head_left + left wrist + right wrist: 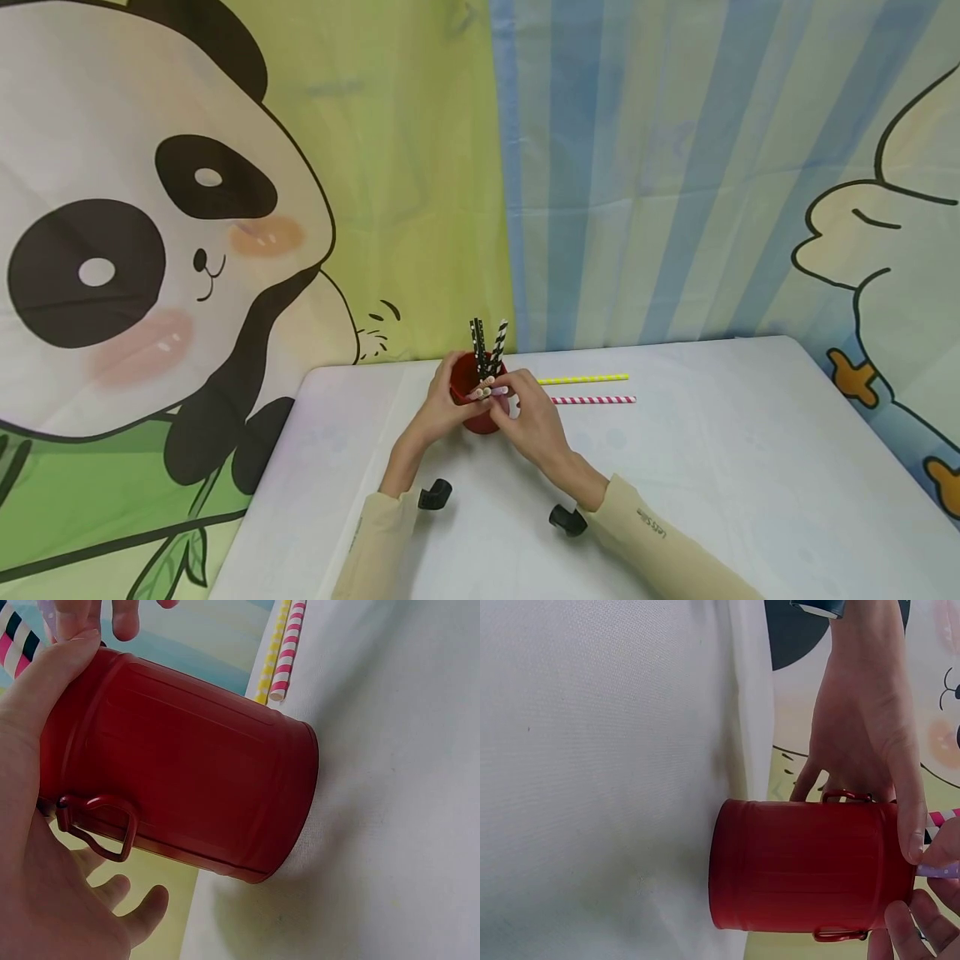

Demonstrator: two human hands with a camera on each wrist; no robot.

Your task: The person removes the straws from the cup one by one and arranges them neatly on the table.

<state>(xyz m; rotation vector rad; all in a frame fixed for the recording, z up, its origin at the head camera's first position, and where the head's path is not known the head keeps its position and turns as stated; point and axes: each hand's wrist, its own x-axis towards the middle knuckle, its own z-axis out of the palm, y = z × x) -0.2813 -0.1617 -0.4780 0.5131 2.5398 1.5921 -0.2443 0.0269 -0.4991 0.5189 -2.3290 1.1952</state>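
Observation:
A red metal bucket (480,423) with small wire side handles stands upright on the table. My left hand (441,410) grips it near the rim, with the thumb along the near side in the left wrist view. At the bucket's mouth, my right hand (536,423) pinches a purple dotted paper straw (936,871). Several straw ends (483,388) cluster between the two hands, leaning toward me over the rim. Black patterned straws (477,340) and a black-and-white striped straw (500,340) rise at the back of the bucket. Its inside is mostly hidden.
To the right of the bucket, a yellow straw (588,380) and a pink-and-white striped straw (598,400) lie on the white tabletop (712,467). A printed curtain (420,208) hangs behind the table's back edge. Black wrist mounts (567,521) sit at both sleeves.

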